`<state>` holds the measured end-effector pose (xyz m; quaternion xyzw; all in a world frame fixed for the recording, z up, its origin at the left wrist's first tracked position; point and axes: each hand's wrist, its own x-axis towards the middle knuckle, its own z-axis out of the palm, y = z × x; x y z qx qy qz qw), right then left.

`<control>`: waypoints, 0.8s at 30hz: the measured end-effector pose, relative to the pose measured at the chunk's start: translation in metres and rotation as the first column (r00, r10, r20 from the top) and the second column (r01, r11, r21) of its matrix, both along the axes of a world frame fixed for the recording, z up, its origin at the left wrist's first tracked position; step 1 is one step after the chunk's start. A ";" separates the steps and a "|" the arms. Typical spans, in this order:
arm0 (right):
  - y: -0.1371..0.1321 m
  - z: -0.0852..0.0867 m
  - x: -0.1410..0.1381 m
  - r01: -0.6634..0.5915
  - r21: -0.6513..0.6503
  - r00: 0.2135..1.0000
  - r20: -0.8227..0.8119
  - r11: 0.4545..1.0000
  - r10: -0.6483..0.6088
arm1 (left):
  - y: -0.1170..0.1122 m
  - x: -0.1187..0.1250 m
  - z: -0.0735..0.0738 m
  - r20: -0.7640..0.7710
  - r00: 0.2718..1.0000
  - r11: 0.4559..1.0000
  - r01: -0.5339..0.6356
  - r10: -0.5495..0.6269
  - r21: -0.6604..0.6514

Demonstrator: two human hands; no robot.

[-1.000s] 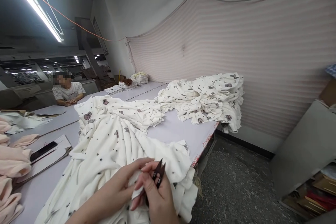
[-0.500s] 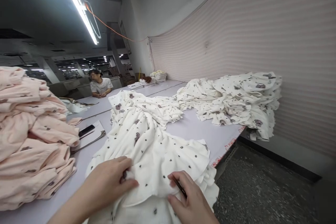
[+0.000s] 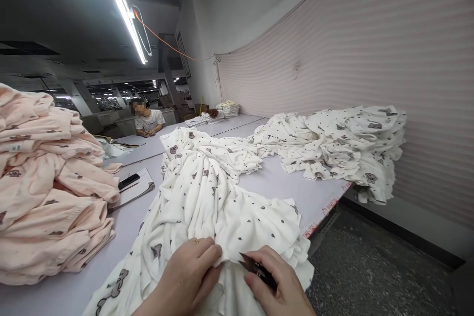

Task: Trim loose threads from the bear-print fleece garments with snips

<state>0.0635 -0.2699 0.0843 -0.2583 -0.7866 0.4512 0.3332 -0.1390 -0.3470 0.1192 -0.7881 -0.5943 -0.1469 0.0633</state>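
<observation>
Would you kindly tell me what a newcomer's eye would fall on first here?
Most striking is the white printed garment down the middle of the table, pinched by the left hand while the right hand holds black thread snips. A stack of pink garments fills the left; a heap of white garments lies far right.

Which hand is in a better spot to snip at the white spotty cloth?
Probably the right hand: it holds the black snips, tips pointing at the fold of the white spotty cloth. The left hand is busy pinching that fold, with no tool.
</observation>
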 end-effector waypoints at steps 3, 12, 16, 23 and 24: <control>-0.002 0.005 -0.004 -0.006 0.027 1.000 0.005 1.000 0.006 | -0.002 -0.002 -0.001 0.019 1.000 1.000 0.019 -0.019 0.023; -0.001 0.008 -0.019 0.041 0.000 0.996 -0.082 0.999 -0.041 | -0.002 0.000 0.003 0.067 0.998 0.999 -0.002 -0.001 0.043; -0.004 0.005 -0.018 0.056 0.021 0.994 -0.091 0.998 -0.054 | -0.003 -0.001 0.002 0.132 0.991 0.999 0.010 -0.015 0.034; -0.001 0.008 -0.030 0.248 0.135 0.969 -0.038 0.959 -0.245 | -0.001 -0.001 0.015 0.485 0.869 0.992 -0.042 0.097 -0.122; 0.002 0.011 -0.033 0.253 0.135 0.968 -0.037 0.958 -0.250 | 0.001 -0.001 0.020 0.537 0.831 0.979 -0.044 0.146 -0.198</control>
